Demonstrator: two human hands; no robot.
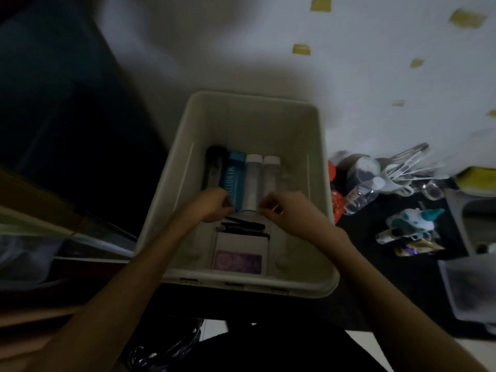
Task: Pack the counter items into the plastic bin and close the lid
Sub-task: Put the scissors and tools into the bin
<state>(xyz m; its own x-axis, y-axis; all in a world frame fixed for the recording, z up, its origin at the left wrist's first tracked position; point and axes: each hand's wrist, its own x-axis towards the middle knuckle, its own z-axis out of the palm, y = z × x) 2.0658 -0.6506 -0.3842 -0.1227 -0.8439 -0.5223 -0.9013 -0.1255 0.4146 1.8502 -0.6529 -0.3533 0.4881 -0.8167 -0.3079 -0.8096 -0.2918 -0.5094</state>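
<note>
The white plastic bin (185, 167) stands open in the middle of the dark counter, with no lid on it. Lying side by side on its floor are a black bottle (213, 167), a blue bottle (234, 175) and two clear bottles with white caps (252, 178) (271, 173). Nearer to me lie black pens (243, 226) on a white box with a purple label (239, 253). Both hands are inside the bin. My left hand (213, 204) is curled at the blue bottle's base. My right hand (285, 209) is curled over the right clear bottle's lower end. Blur hides whether either hand grips.
To the right of the bin lie a red-lidded item (332, 170), a plastic water bottle (362, 196), a holder of whisks and white spoons (402, 167), a teal-and-white toy (413, 220) and small tubes (413, 247). A grey container (467, 288) and a sink (472, 218) are at far right.
</note>
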